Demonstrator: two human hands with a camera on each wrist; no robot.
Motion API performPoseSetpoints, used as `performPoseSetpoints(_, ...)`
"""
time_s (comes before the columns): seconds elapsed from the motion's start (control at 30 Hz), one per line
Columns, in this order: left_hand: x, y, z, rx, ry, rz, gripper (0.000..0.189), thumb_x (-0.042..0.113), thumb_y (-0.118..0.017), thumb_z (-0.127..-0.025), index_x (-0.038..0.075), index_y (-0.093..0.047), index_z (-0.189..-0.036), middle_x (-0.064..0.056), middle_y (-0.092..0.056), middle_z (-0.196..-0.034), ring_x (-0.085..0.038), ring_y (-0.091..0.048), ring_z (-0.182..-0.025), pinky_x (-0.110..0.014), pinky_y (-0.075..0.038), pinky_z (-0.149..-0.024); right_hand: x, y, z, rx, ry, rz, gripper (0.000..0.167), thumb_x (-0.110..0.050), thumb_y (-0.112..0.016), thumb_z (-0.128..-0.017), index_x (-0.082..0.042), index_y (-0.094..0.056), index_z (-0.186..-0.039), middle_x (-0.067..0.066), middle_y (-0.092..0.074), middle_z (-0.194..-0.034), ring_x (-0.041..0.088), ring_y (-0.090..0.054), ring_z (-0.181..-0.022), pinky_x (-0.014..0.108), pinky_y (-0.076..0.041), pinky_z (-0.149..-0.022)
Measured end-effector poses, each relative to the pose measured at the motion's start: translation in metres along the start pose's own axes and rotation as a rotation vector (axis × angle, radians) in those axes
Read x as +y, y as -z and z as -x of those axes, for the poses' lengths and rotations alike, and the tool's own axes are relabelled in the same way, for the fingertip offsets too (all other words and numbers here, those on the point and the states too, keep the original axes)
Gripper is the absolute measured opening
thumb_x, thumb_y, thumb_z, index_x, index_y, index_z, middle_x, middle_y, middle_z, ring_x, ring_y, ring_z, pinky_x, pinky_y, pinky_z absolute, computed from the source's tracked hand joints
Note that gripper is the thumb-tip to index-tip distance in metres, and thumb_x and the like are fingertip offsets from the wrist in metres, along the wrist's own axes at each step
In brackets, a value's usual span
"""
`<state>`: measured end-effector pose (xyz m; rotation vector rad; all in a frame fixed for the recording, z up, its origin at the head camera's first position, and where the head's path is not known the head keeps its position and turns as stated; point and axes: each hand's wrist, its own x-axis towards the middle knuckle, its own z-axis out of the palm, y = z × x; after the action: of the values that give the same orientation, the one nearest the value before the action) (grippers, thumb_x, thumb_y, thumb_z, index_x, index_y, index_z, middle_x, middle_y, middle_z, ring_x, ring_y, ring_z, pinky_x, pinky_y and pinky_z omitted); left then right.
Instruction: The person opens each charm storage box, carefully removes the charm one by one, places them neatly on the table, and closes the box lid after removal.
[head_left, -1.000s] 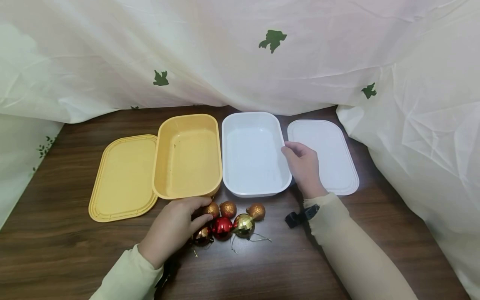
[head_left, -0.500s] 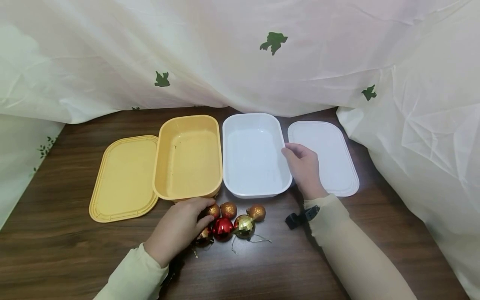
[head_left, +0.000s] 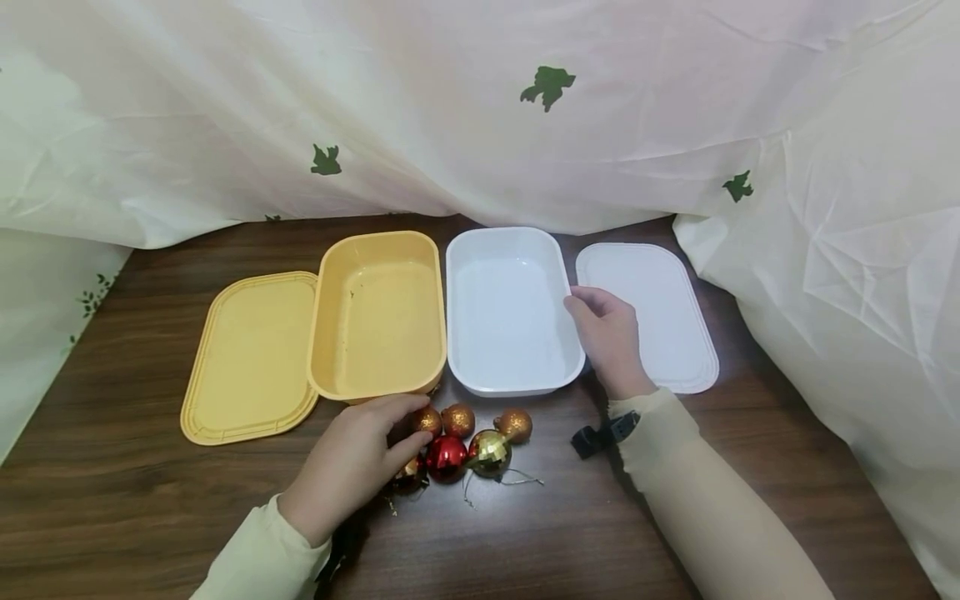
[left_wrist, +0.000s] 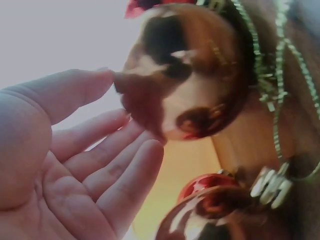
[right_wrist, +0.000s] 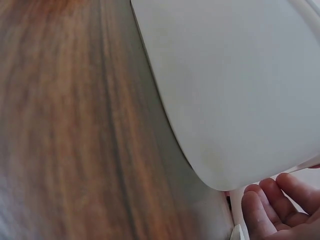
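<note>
My left hand [head_left: 352, 454] reaches over the left end of a group of Christmas baubles, thumb and forefinger spread apart. Close at its fingertips are an orange glitter bauble [head_left: 426, 422] and a shiny copper bauble [left_wrist: 195, 75], partly hidden by the thumb in the head view. Beside these lie a red bauble [head_left: 447, 458], a gold mirrored bauble [head_left: 490, 453] and two more glitter ones. With its thumb over the right rim and fingers outside, my right hand [head_left: 609, 337] pinches the white plastic container [head_left: 510, 317], which has nothing in it.
A yellow container [head_left: 378, 325] stands left of the white one, nearly touching it. The yellow lid [head_left: 251, 358] lies at far left, its edge by that container. The white lid [head_left: 667, 325] lies behind my right hand. A pale curtain [head_left: 450, 108] hangs behind the wooden table [head_left: 487, 550].
My left hand shifts slightly right and back again, staying over the left baubles. The right hand keeps its hold on the white container. The baubles stay in place.
</note>
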<state>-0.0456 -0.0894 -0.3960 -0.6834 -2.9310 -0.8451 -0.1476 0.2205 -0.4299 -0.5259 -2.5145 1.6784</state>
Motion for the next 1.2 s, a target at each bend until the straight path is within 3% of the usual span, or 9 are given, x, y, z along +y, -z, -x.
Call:
performPoseSetpoints(0.23, 0.000, 0.020, 0.004, 0.082, 0.021, 0.149, 0.032, 0.018, -0.082, -0.085, 0.012, -0.074, -0.116, 0.003, -0.074, -0.108, -0.009, -0.068, -0.087, -0.036, -0.058, -0.074, 0.001, 0.007, 0.000, 0.009, 0.064, 0.019, 0.041, -0.036, -0.059, -0.099, -0.011, -0.067, -0.130, 0.007, -0.064, -0.133, 0.023, -0.057, -0.125, 0.043, -0.048, -0.105)
performPoseSetpoints(0.43, -0.012, 0.039, 0.004, 0.173, 0.068, 0.302, 0.028, 0.011, -0.079, -0.088, 0.013, -0.074, -0.115, 0.000, -0.074, -0.109, -0.007, -0.069, -0.086, -0.026, -0.059, -0.071, -0.004, 0.010, -0.001, 0.037, 0.085, -0.011, 0.037, -0.029, -0.060, -0.098, -0.010, -0.068, -0.128, 0.007, -0.066, -0.129, 0.021, -0.057, -0.124, 0.041, -0.046, -0.106)
performPoseSetpoints(0.67, -0.037, 0.057, 0.003, 0.333, 0.131, 0.326, 0.024, 0.007, -0.076, -0.090, 0.012, -0.075, -0.114, -0.003, -0.075, -0.108, 0.002, -0.066, -0.087, -0.010, -0.051, -0.073, -0.010, 0.011, 0.002, 0.058, 0.112, -0.050, 0.039, -0.026, -0.060, -0.099, -0.007, -0.064, -0.133, 0.008, -0.065, -0.132, 0.021, -0.056, -0.127, 0.039, -0.044, -0.109)
performPoseSetpoints(0.8, -0.052, 0.064, 0.006, 0.426, 0.201, 0.333, 0.022, 0.006, -0.073, -0.092, 0.009, -0.075, -0.113, -0.004, -0.075, -0.106, 0.002, -0.066, -0.087, -0.009, -0.050, -0.070, -0.009, 0.011, 0.004, 0.061, 0.139, -0.048, 0.040, -0.027, -0.061, -0.099, -0.008, -0.063, -0.133, 0.007, -0.066, -0.131, 0.020, -0.057, -0.127, 0.039, -0.044, -0.109)
performPoseSetpoints(1.03, -0.081, 0.074, 0.013, 0.581, 0.362, 0.398, 0.023, 0.010, -0.072, -0.093, 0.005, -0.074, -0.116, 0.008, -0.073, -0.106, -0.001, -0.068, -0.093, -0.009, -0.052, -0.077, -0.010, 0.013, 0.006, 0.086, 0.163, -0.043, 0.037, -0.030, -0.064, -0.098, -0.010, -0.067, -0.129, 0.005, -0.067, -0.128, 0.019, -0.058, -0.124, 0.040, -0.045, -0.108)
performPoseSetpoints(1.2, -0.105, 0.078, 0.019, 0.708, 0.467, 0.531, 0.025, 0.005, -0.072, -0.092, -0.001, -0.072, -0.117, 0.005, -0.074, -0.106, -0.004, -0.068, -0.094, -0.009, -0.052, -0.079, -0.014, 0.016, 0.006, 0.101, 0.213, -0.054, 0.034, -0.027, -0.065, -0.097, -0.009, -0.068, -0.126, 0.005, -0.069, -0.124, 0.017, -0.061, -0.119, 0.038, -0.048, -0.104)
